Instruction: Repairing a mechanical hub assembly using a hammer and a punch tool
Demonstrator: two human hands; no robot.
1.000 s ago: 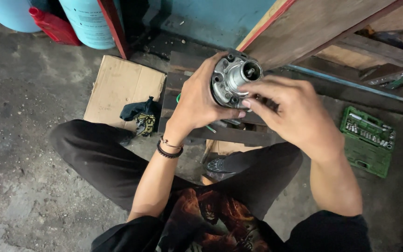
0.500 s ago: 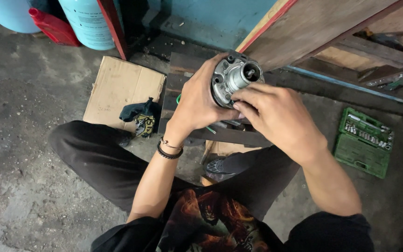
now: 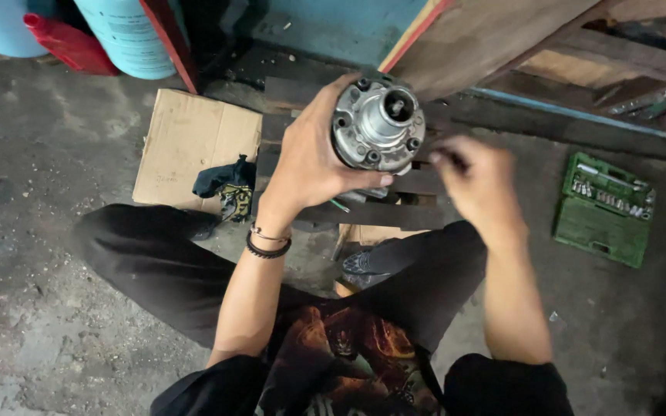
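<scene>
Round metal housing (image 3: 379, 127): gripped by left hand (image 3: 310, 166). Right hand (image 3: 475, 181), formerly on its face, now apart at three o'clock, fingers blurred, seemingly pinched together.

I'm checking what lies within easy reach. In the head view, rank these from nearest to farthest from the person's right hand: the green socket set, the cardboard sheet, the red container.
From the right hand:
1. Green socket set, on the floor just to its right.
2. Cardboard sheet, flat on the floor to the left, past the left hand.
3. Red container, far upper left by the blue cylinders.
</scene>
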